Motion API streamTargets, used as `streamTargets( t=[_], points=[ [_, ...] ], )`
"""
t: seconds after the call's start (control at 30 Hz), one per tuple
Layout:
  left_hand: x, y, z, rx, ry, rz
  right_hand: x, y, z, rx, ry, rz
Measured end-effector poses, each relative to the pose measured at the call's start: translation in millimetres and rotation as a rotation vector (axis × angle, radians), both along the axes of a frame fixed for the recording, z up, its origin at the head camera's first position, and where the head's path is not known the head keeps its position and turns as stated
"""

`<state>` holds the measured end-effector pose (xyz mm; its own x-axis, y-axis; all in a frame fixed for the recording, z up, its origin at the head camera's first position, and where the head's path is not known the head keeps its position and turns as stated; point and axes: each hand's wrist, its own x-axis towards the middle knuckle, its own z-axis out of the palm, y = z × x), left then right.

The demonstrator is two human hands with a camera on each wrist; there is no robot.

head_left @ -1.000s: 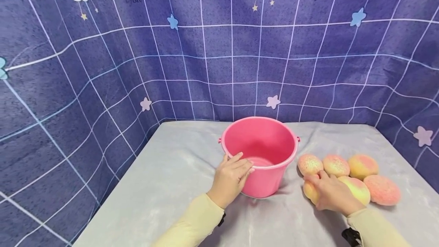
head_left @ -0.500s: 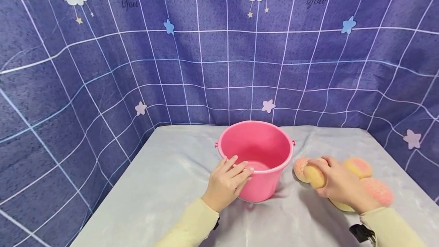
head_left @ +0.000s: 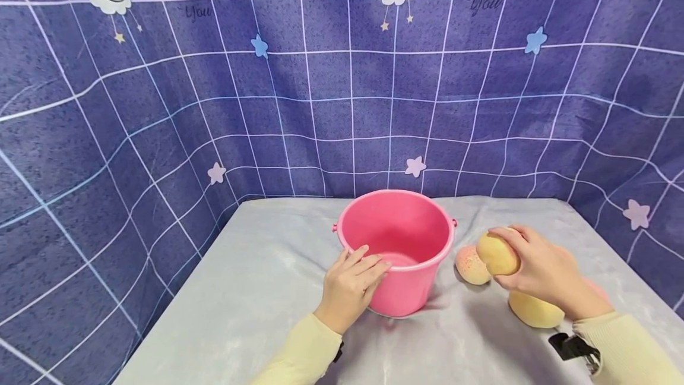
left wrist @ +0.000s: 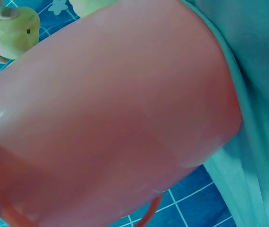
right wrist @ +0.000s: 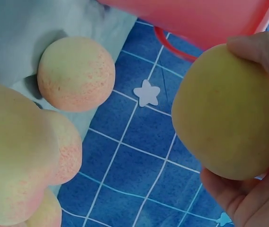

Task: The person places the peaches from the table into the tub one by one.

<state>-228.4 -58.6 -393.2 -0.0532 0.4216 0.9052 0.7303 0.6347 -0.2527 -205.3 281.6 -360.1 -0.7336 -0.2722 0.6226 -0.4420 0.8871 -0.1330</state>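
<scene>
Clearly, the right hand [head_left: 545,272] grips a yellow fruit [head_left: 498,253], while a pink bucket [head_left: 408,290] touches the left hand [head_left: 346,296]'s parted fingers [head_left: 359,267].

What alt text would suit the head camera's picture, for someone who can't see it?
A person's right hand holds a yellow fruit above a table, right of a pink bucket, while the left hand rests on the bucket's rim. More fruits lie near the right hand; a blue curtain hangs behind.

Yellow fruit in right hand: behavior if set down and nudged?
The yellow fruit would probably roll, given its rounded form. Its matte skin suggests little slip in the right hand. It may be firm: no obvious dent shows.
</scene>
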Motion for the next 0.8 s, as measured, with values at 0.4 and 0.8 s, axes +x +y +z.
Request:
streamTargets(
  t=[0.4, 0.8],
  points=[
    [3.1, 1.4, 4.2, -0.012, -0.084, 0.028, -6.2, -1.0, 4.2, -0.016, -0.034, 0.056],
    [4.9, 10.6, -1.0, 0.029, 0.002, 0.032, -12.2, 1.2, 17.5, 0.009, -0.039, 0.123]
  ],
)
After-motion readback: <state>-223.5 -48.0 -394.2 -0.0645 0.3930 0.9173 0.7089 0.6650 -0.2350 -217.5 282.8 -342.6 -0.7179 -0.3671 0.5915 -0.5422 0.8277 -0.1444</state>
